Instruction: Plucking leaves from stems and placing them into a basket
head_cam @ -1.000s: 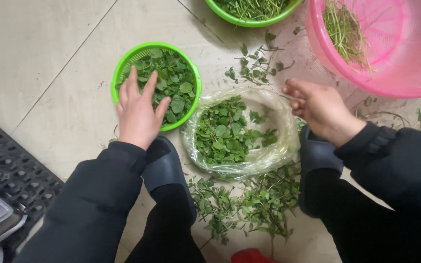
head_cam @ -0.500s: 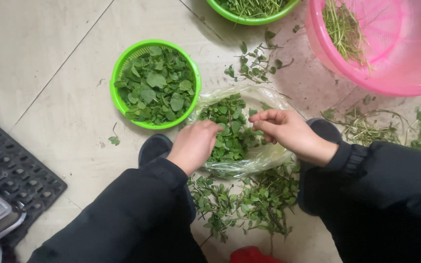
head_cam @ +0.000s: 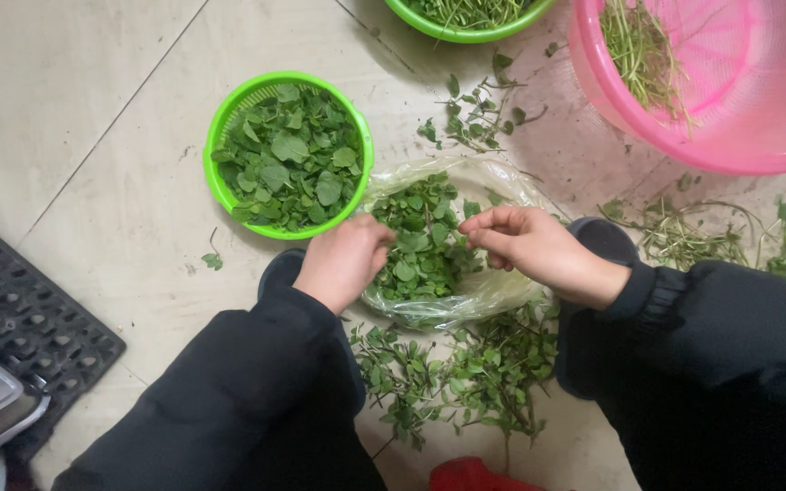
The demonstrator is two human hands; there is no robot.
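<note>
Over a clear plastic bag (head_cam: 493,291) of loose green leaves (head_cam: 420,250) on the floor: left hand (head_cam: 343,262) curled, grip unclear; right hand (head_cam: 525,245) with fingertips pinched together above the leaves. Beside, a leaf-filled green basket (head_cam: 220,136).

Left hand (head_cam: 346,259) and right hand (head_cam: 528,245) curled, close together

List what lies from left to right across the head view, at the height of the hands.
Black grid mat → green basket of picked leaves → left hand → clear plastic bag of greens → right hand → loose stems on the floor.
</note>
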